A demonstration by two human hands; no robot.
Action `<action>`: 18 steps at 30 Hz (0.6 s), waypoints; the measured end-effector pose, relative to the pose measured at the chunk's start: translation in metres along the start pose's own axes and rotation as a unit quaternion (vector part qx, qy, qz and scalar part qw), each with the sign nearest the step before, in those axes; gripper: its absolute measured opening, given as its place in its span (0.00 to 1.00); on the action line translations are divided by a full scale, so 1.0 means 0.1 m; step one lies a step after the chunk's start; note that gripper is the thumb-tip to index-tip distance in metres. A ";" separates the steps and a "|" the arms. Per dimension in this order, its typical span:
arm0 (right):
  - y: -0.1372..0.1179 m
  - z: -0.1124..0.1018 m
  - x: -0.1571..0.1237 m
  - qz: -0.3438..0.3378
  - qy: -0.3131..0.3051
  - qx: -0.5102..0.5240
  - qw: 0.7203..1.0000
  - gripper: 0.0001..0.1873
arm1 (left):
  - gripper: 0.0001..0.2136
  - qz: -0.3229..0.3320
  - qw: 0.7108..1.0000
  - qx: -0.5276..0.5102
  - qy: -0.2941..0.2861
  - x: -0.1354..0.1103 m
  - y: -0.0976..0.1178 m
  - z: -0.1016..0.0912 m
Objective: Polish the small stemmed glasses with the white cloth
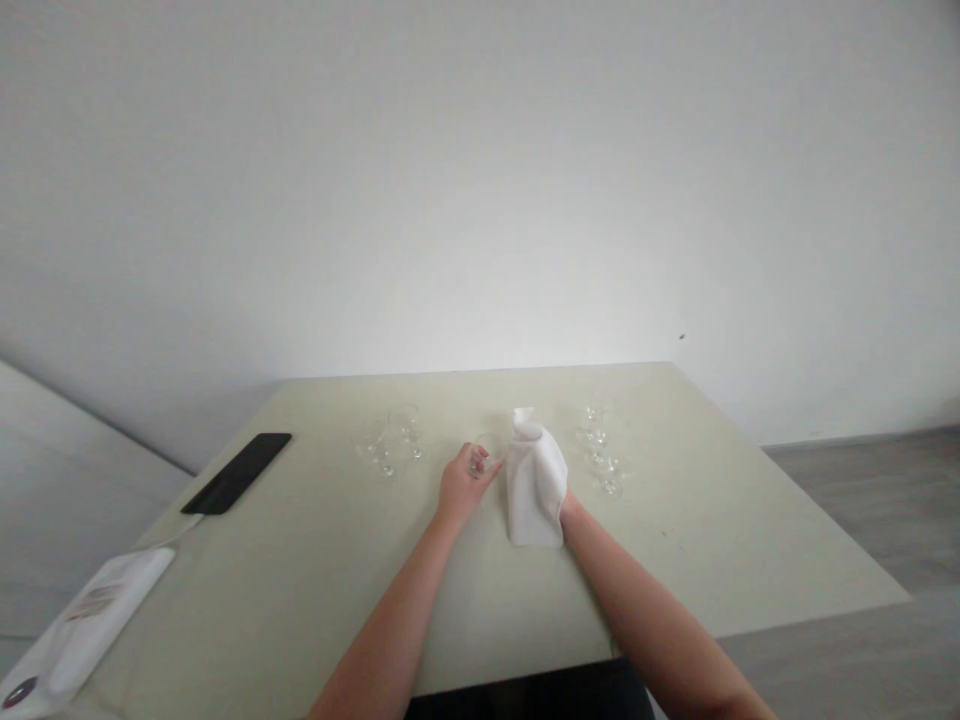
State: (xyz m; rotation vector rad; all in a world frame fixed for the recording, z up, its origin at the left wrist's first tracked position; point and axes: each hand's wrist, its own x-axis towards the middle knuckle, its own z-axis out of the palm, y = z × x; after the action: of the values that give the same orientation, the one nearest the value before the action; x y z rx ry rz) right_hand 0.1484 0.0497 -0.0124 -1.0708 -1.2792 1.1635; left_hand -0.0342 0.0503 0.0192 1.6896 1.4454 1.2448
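My left hand (463,482) is closed around a small clear stemmed glass (489,446), held low over the middle of the table. A white cloth (536,490) hangs over my right hand (570,508), covering its fingers and leaving only the wrist side bare. The cloth is right beside the glass; whether it touches the rim, I cannot tell. To the left stands a group of clear glasses (403,422). On the right is another group of clear glasses (596,437), see-through and hard to separate.
The pale table (300,600) reaches back to a white wall (480,200). At its left edge lie a black flat slab (237,474) and a white packet (94,620) with print on it. Grey flooring (847,500) shows beyond the right edge.
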 end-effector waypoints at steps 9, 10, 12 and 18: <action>-0.26 0.27 -0.17 -0.175 -0.002 -0.218 0.960 0.18 | 0.10 0.176 0.934 0.303 -0.070 -0.04 -0.08 0.10; -0.24 0.27 -0.15 -0.140 0.025 -0.205 0.968 0.15 | 0.10 0.183 0.931 0.308 -0.070 -0.04 -0.07 0.12; -0.20 0.23 -0.09 -0.065 0.048 -0.163 0.983 0.16 | 0.11 0.195 0.921 0.330 -0.069 -0.05 -0.03 0.16; -0.33 0.06 -0.11 -0.100 -0.068 -0.211 0.970 0.17 | 0.07 0.179 0.901 0.372 -0.135 -0.03 0.00 0.13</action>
State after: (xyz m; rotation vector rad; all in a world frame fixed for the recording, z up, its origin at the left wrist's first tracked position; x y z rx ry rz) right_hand 0.1442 0.0345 0.0194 -1.1457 -1.7537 0.8414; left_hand -0.0225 0.0492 0.0135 2.6098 1.5823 0.5769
